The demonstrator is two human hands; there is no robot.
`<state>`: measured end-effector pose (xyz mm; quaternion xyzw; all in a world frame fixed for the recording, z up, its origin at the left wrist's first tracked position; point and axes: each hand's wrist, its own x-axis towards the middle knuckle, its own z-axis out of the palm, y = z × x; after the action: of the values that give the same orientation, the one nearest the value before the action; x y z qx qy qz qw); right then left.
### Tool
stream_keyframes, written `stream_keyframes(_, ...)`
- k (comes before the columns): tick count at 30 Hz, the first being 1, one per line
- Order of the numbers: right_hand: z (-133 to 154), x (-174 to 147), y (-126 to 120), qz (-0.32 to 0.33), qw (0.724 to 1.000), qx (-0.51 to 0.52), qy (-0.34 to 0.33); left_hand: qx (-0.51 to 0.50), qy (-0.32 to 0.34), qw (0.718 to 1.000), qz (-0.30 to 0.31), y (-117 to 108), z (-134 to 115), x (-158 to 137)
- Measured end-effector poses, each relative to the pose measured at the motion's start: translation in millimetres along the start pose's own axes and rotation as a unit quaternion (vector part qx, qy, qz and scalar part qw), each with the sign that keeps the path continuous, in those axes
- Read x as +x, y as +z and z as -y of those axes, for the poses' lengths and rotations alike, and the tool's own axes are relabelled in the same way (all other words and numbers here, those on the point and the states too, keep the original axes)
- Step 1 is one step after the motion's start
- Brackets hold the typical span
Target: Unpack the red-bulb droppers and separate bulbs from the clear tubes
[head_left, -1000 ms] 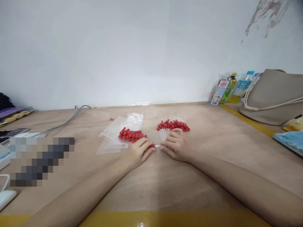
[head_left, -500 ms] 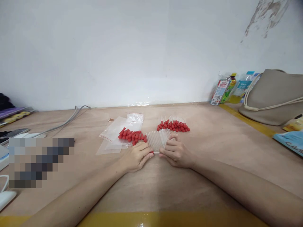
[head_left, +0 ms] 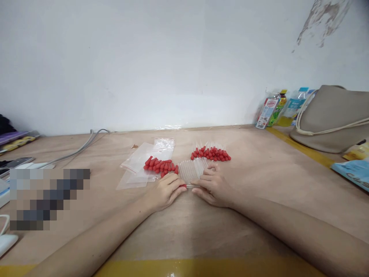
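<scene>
My left hand (head_left: 170, 191) is closed on a red rubber bulb (head_left: 183, 186), its end showing at the fingertips. A clear glass dropper tube (head_left: 189, 186) runs from that bulb to my right hand (head_left: 215, 187), whose thumb and fingers pinch it; the join is partly hidden. Just beyond both hands lies a row of bare glass tubes (head_left: 190, 169), partly behind my right fingers. Loose red bulbs (head_left: 158, 165) are heaped beyond my left hand. Farther back is a group of droppers with red bulbs (head_left: 211, 154), tips toward the wall.
Clear zip bags (head_left: 134, 159) lie under and around the loose bulbs. A grey cable (head_left: 77, 149) crosses the left side. Bottles and a carton (head_left: 267, 113), a beige bag (head_left: 331, 119) and a blue packet (head_left: 351, 173) stand or lie on the right.
My right thumb and fingers have shifted slightly on the glass tube. My left hand stays on the red bulb, and the piles look the same.
</scene>
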<state>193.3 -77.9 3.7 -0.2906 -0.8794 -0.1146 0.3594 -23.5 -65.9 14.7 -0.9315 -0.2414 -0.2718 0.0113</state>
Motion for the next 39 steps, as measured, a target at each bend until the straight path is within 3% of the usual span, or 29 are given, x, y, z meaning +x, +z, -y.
stream_keyframes(5,7,3,2,0.022,1.0,0.011,-0.003,0.026,0.039,0.999,0.014,2,-1,1)
stream_keyframes(18,2,2,-2,-0.006,0.996,-0.032,-0.088,0.01,0.023,0.997,0.076,-2,-2,1)
stream_keyframes(28,-6,-2,-9,-0.043,0.989,-0.072,-0.118,0.085,0.037,0.994,0.053,-6,-1,0)
stream_keyframes(30,-12,-3,-10,-0.048,0.991,-0.083,-0.093,0.086,0.017,0.996,0.019,-7,2,-2)
stream_keyframes(36,-29,0,-2,-0.068,0.986,-0.105,0.114,-0.008,-0.038,0.997,-0.073,0,11,-2)
stream_keyframes(39,-30,4,4,-0.046,0.979,-0.12,0.158,-0.013,-0.047,0.989,-0.137,6,13,2)
